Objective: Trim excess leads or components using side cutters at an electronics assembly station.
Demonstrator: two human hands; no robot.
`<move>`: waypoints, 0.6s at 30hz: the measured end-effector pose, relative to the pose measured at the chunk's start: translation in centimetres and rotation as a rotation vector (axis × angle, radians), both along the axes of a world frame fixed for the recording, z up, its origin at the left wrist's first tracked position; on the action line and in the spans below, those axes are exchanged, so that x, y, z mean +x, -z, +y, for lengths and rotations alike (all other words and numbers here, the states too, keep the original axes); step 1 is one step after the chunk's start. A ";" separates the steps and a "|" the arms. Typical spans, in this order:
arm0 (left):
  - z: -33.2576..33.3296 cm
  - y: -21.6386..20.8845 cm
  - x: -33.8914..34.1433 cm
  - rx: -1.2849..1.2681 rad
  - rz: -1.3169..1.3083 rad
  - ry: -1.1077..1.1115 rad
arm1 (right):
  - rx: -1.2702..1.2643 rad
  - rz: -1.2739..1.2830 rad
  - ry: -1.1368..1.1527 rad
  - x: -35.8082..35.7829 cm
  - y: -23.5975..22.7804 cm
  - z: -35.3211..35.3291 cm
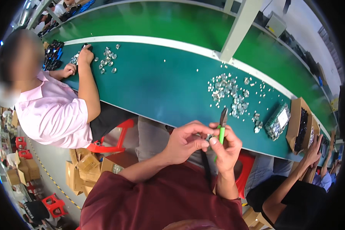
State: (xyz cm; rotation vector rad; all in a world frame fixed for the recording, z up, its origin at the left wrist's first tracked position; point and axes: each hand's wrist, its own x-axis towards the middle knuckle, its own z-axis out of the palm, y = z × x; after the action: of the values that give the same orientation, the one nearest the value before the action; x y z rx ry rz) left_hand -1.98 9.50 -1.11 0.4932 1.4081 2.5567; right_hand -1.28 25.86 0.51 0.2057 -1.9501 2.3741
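Observation:
Both my hands are raised in front of my chest, close together, just off the near edge of the green-topped table (149,84). My left hand (183,142) pinches a small silvery part (209,137) between thumb and fingertips; its exact kind is too small to make out. In my right hand (228,150) is a pair of green-handled cutting pliers (221,133), held with the dark jaws pointing up and away from me. My right thumb and fingertip also reach to the small part. Past the pliers lies a loose pile of small shiny parts (224,87) with tiny white bits.
Right of the pile stand a clear bag of parts (278,122) and an open cardboard box (295,132) with black items. A grey post (239,32) rises at the far edge. A pink-shirted co-worker (53,107) sits left; another person's arm (291,184) is at right.

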 end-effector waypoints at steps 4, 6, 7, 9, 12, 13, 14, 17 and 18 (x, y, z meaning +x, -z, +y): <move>-0.8 1.0 0.0 -0.026 -0.021 -0.046 | 0.101 0.051 0.016 -0.5 0.5 -0.2; -1.4 0.6 -1.3 0.037 -0.005 -0.111 | 0.075 -0.023 0.016 -0.6 0.2 -0.2; -1.9 0.4 -2.0 0.056 -0.033 -0.161 | 0.078 0.000 0.016 -1.3 0.2 -0.2; -3.0 0.4 -2.9 0.073 -0.078 -0.212 | 0.063 0.017 0.036 -2.0 0.6 -0.1; -3.6 -0.9 -2.9 0.088 -0.070 -0.272 | -0.272 0.054 -0.114 -4.8 -1.5 0.2; -4.0 -1.6 -2.8 0.070 -0.073 -0.308 | -0.320 0.143 -0.108 -5.4 -2.7 -0.4; -4.4 -1.9 -2.4 0.024 -0.051 -0.338 | -0.372 0.172 -0.115 -6.2 -3.6 -1.0; -5.0 -0.8 -2.7 -0.026 -0.009 -0.322 | -0.485 0.160 -0.153 -7.9 -6.7 -1.7; -5.0 -0.5 -3.3 -0.018 -0.006 -0.318 | -0.476 0.195 -0.159 -8.6 -7.4 -1.7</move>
State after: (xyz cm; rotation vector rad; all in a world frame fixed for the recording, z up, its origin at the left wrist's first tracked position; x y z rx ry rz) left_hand -5.32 4.49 -0.61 0.2766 1.6213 2.7795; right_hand -9.89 24.16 7.88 0.5520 -1.2845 2.7093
